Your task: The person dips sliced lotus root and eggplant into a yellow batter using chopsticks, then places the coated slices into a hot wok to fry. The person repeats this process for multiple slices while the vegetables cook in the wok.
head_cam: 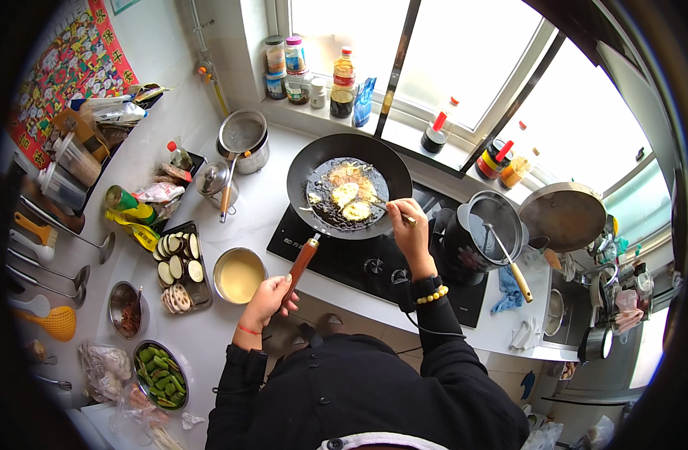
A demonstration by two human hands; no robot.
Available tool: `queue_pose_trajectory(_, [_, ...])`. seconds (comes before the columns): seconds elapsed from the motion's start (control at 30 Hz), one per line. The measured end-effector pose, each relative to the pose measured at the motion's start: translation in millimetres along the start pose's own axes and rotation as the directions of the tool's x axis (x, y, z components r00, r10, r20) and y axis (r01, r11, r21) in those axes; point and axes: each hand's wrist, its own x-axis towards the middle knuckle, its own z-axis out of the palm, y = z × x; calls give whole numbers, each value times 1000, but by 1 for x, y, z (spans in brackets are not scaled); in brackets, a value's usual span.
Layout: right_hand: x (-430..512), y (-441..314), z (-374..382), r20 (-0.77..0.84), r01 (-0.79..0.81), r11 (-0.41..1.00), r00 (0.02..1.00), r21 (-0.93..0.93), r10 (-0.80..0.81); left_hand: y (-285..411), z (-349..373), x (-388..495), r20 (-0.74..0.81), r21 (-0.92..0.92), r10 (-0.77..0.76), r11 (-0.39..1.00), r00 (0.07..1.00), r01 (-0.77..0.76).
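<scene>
My left hand (273,301) grips the reddish-brown wooden handle (302,264) of a black wok (308,160) that sits over the gas hob. Dark, bubbling oil (324,216) fills its bottom. Pale yellow battered pieces (355,210) float there beside a browned one (344,174). My right hand (410,228) is at the wok's right rim, closed around a thin utensil (379,203) whose far end reaches the pieces; its exact kind is hard to tell. A steel bowl of pale yellow batter (241,277) stands left of my left hand.
A tray (203,304) holds sliced eggplant and lotus root. Nearby are a bowl of minced filling (129,311) and a bowl of cut green peppers (161,376). Right of the wok, a dark pot (469,247) holds a wooden-handled ladle (518,275). Bottles (343,81) line the windowsill.
</scene>
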Motion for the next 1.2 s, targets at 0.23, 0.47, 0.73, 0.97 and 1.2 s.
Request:
queue_pose_trajectory(0.23, [23,18,15,294,141,990,946,15,-139,1,1,-9,-18,7,-21,1000,1000,22])
queue_pose_trajectory(0.47, [38,37,18,377,201,979,910,-36,-173,-1,0,-8,-13,22,-9,1000,1000,9])
queue_pose_trajectory(0.73, [48,39,4,229,144,988,965,-64,-126,-3,-1,-13,-19,20,-9,1000,1000,10])
queue_pose_trajectory(0.97, [41,17,-3,156,-7,999,988,41,1,-3,-2,-19,-10,-26,14,1000,1000,-15])
queue_pose_trajectory(1.2, [21,4,2,210,-68,987,977,144,36,-5,-2,-27,-33,-54,-8,999,999,6])
